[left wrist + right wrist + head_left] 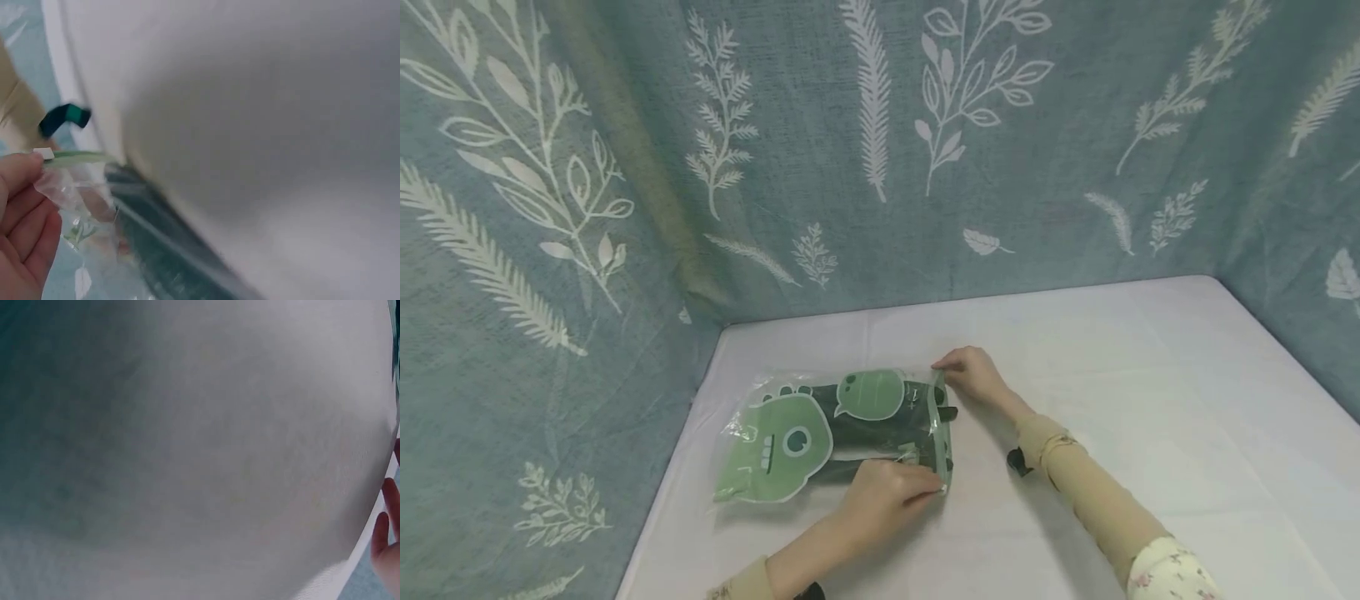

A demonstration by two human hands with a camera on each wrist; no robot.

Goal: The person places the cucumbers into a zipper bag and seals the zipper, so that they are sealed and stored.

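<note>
A clear zip bag [868, 396] with a green one-eyed monster print lies on the white table, its mouth facing right. Dark green items [857, 432] show through the plastic, and a dark end pokes past the mouth. At the mouth's near corner my left hand [883, 500] pinches the green zip edge; a white slider [44, 153] sits at its fingertips in the left wrist view. My right hand [977, 375] grips the far corner of the mouth with its fingertips. In the right wrist view only part of the right hand [390, 531] appears, at the right edge.
White cloth covers the table [1120, 367], which runs on to the right of the bag. Blue-green curtains [865, 167] with white leaf prints hang behind it and at both sides. A dark band [65, 117] shows below the right sleeve.
</note>
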